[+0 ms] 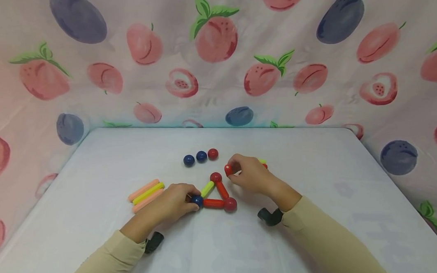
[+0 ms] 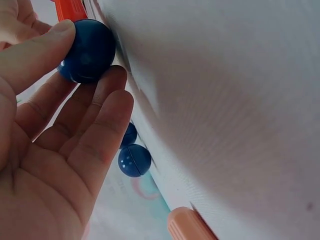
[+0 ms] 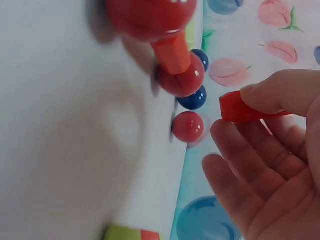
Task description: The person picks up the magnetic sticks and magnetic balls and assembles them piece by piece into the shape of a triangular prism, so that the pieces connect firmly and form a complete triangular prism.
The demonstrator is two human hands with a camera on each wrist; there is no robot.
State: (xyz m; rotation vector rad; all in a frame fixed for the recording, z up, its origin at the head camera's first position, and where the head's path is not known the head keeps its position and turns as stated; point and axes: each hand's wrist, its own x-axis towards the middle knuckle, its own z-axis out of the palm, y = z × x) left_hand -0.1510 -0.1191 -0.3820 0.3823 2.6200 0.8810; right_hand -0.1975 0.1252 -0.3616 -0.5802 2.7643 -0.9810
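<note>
On the table lies a triangle of rods and balls: a blue ball, a red ball at the near right, another red ball at the far corner, joined by two red rods and a yellow-green rod. My left hand pinches the blue ball between thumb and fingers, as the left wrist view also shows. Just right of the far corner, my right hand holds a loose red rod by thumb and fingers, raised off the table and apart from the triangle.
Two blue balls and a red ball stand in a row behind the triangle. At the left lie two peach rods with a yellow rod between them. Yellow and red rods show partly behind the right hand.
</note>
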